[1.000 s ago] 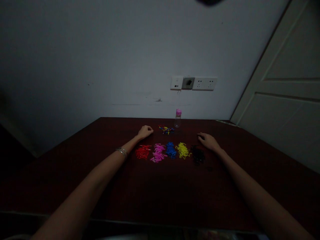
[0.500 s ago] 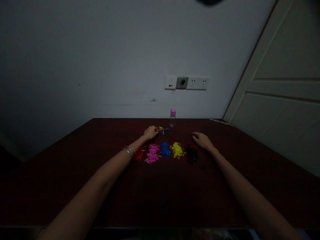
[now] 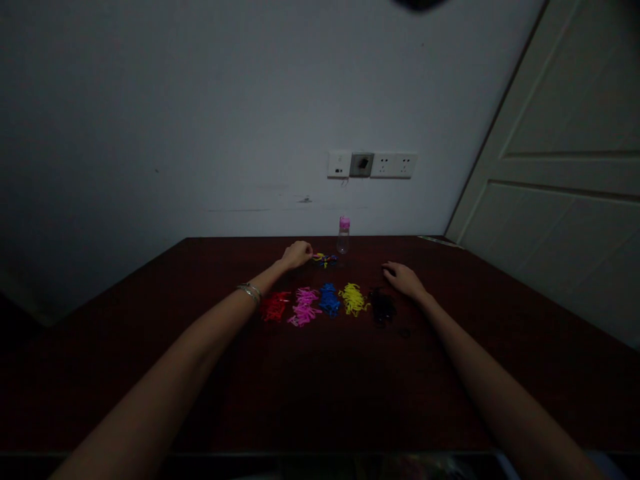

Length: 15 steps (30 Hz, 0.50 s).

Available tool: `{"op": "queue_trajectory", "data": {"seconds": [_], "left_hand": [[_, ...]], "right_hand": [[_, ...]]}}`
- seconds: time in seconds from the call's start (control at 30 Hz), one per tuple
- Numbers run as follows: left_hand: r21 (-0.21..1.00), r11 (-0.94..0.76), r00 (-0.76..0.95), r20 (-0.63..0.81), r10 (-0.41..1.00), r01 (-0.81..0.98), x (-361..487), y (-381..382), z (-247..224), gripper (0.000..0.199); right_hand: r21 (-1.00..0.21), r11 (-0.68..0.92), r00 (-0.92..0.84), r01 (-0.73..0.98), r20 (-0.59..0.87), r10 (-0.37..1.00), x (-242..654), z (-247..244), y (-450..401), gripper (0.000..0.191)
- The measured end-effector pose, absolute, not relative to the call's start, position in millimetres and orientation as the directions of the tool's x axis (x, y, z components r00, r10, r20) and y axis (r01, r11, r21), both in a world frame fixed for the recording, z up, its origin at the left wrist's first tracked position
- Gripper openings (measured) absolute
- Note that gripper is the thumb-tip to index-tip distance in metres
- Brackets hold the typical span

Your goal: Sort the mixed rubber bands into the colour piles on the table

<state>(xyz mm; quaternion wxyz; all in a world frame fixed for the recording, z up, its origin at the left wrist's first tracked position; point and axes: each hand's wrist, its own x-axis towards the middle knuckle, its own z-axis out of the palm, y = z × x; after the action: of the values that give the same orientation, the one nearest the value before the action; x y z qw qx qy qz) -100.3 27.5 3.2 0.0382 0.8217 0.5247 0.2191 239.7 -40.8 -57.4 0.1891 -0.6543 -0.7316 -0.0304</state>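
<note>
My left hand [image 3: 299, 254] is closed at the left edge of a small mixed-colour pile [image 3: 325, 260]; what its fingertips pinch is too small to name. My right hand [image 3: 401, 277] rests on the table with its fingers apart, holding nothing. In front of the hands lie separate piles of small bands: red [image 3: 275, 306], pink [image 3: 305, 307], blue [image 3: 329, 300], yellow [image 3: 353, 299] and black [image 3: 383, 305]. The black pile is nearest my right hand.
A clear bottle with a pink cap [image 3: 343, 235] stands behind the mixed pile. The dark red table [image 3: 300, 387] meets a wall with sockets [image 3: 383, 165]. A panelled door [image 3: 565, 200] is at the right.
My left hand has moved slightly left and away from me, off the mixed pile's edge. More of the red pile shows beside the forearm. My right hand stays in place.
</note>
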Motion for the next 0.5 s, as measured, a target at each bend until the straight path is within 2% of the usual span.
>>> {"op": "queue_trajectory", "data": {"seconds": [0.07,0.2,0.4,0.5], "left_hand": [[0.315,-0.455,0.356,0.326,0.876,0.833,-101,28,11,0.016],[0.455,-0.493,0.432,0.239,0.870,0.741,-102,25,24,0.014],[0.631,-0.462,0.636,-0.066,0.769,0.623,-125,12,27,0.015],[0.677,-0.397,0.671,-0.195,0.716,0.620,-136,4,23,0.016]], "right_hand": [[-0.209,0.140,-0.069,0.968,0.317,0.946,239,-57,-41,0.040],[-0.202,0.146,-0.075,0.968,0.324,0.943,239,-57,-41,0.041],[-0.187,0.151,-0.082,0.971,0.333,0.939,239,-59,-40,0.042],[-0.193,0.146,-0.076,0.970,0.330,0.941,239,-59,-40,0.043]]}}
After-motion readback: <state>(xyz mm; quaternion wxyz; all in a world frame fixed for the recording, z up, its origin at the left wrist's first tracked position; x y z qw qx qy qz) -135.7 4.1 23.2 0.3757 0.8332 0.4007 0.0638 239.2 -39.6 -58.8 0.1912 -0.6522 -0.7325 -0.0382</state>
